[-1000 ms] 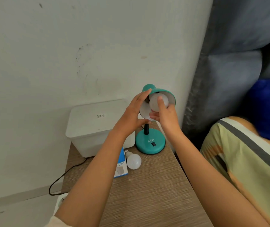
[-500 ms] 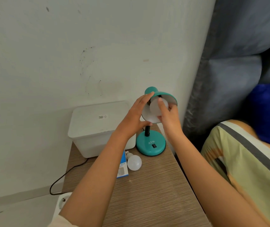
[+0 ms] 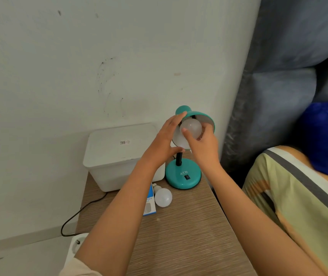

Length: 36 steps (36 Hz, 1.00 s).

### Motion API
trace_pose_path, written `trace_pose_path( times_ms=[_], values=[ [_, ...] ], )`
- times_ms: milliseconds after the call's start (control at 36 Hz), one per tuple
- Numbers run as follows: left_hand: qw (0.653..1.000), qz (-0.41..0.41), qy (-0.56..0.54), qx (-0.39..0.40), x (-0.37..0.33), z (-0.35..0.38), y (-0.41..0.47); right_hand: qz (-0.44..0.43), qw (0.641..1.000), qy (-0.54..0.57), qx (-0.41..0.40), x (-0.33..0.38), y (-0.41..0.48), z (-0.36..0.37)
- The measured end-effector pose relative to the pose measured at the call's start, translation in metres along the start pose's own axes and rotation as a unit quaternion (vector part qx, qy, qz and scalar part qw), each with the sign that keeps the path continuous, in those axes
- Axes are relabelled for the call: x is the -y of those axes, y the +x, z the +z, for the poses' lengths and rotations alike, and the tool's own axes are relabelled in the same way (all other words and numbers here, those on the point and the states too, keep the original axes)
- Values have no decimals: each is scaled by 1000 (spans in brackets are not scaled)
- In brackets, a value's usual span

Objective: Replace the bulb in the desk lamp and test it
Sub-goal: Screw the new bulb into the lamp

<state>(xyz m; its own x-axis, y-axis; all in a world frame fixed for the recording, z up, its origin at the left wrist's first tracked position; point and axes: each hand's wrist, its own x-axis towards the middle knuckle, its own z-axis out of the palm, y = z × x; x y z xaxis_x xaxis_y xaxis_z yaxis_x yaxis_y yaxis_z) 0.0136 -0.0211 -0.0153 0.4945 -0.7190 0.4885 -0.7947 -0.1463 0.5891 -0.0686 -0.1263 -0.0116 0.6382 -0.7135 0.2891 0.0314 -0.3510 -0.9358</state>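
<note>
1. Bulb first: the round frosted white bulb [image 3: 191, 127] sits inside the tilted teal metal lamp shade [image 3: 203, 118], and our right hand [image 3: 203, 144] grips it with fingers and thumb.
2. Our left hand [image 3: 164, 144] cups the shade's left rim, fingers spread, steadying it.
3. We see the lamp's round teal base [image 3: 183, 176] standing on the wood-grain tabletop [image 3: 189, 236].
4. We see a second white bulb [image 3: 163, 197] lying near the base, beside a blue cardboard bulb box [image 3: 151, 208].
</note>
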Motion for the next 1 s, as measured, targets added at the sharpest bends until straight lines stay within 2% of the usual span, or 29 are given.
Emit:
trace_pose_path(
  times_ms=[83,194,306,389,417,528,667,750,889,1000],
  values=[
    [1000,2,5,0,0,-1,0,32,999,28,6,-1,3,-2],
    [1000,4,5,2,-1,0,1,-5,1000,-1,-6,1,-2,-2],
    [1000,1,2,1,-1,-1,1,21,1000,-2,8,-1,0,-2],
    [1000,-2,-4,5,0,0,1,-70,996,-49,-6,2,-6,1],
    [1000,-2,-5,4,0,0,0,-75,995,-60,-2,3,-7,1],
    [1000,3,-3,0,-2,-2,0,20,1000,-1,5,1,5,-2],
    [1000,3,1,5,-3,-1,0,-7,999,-32,7,0,1,-1],
    [1000,0,1,4,-3,-1,0,66,997,28,28,-1,6,-4],
    [1000,-8,0,6,-2,0,-1,-13,999,-29,24,4,4,-7],
    [1000,-7,1,4,-2,-1,-2,53,997,39,46,7,10,-13]
  ],
)
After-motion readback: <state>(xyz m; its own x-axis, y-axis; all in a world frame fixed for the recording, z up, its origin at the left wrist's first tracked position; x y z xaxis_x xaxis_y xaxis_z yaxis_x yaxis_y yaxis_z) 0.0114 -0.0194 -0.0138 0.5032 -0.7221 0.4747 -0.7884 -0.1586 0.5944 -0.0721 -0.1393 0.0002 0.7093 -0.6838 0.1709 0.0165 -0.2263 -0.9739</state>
